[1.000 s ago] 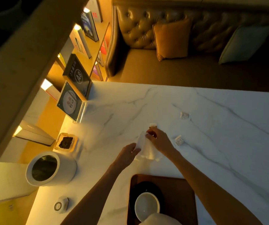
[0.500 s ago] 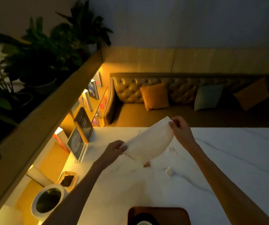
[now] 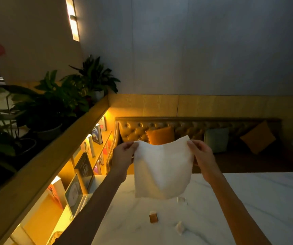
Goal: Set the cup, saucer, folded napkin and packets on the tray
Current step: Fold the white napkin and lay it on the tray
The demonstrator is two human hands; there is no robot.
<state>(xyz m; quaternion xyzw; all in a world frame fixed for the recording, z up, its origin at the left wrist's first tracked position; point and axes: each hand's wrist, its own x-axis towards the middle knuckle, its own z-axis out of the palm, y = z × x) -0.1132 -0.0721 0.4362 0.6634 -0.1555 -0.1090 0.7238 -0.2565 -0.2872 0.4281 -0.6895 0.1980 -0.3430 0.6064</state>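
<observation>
A white napkin hangs spread open in the air above the marble table. My left hand pinches its upper left corner and my right hand pinches its upper right corner. Under the napkin three small packets lie on the table: a brown one, a pale one and a clear one partly behind the napkin's lower edge. The tray, cup and saucer are out of view.
A lit shelf with books and framed cards runs along the table's left side under a wooden ledge with potted plants. A tufted sofa with cushions stands beyond the far table edge.
Both hands have lifted the napkin off the table and spread it open in the air. The view has tilted up, so the tray with the cup has left the picture.
</observation>
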